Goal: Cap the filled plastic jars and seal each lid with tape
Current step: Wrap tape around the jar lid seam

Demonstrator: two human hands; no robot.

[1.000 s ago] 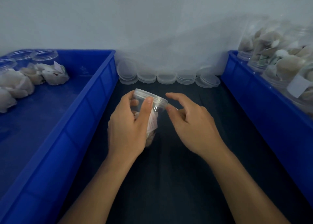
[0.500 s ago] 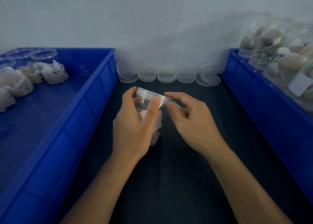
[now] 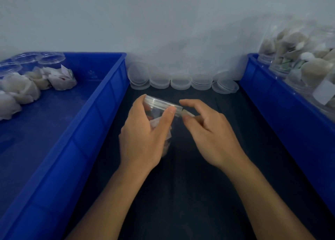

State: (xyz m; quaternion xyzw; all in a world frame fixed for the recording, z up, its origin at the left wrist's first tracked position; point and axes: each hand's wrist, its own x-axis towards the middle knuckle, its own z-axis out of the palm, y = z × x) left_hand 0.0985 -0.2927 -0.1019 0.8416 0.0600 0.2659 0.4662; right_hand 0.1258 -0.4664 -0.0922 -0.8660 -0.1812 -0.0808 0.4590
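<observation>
A clear plastic jar [image 3: 159, 105] with pale wrapped pieces inside stands tilted on the dark table, a clear lid on top. My left hand [image 3: 143, 136] wraps around its body, thumb pressed against the lid's rim. My right hand [image 3: 208, 131] sits just right of the lid, thumb and forefinger pinching a short strip of clear tape [image 3: 187, 113] that runs from the lid's edge. Most of the jar's body is hidden behind my left hand.
Stacks of clear lids [image 3: 181, 81] line the back wall. A blue bin [image 3: 101, 102] on the left holds open jars [image 3: 51, 59] and wrapped pieces. A blue bin [image 3: 268, 94] on the right holds filled jars [image 3: 308, 65].
The jar has tipped a little further away from me. My right hand has drawn back to the right of the lid, with a strip of tape now showing between its fingers.
</observation>
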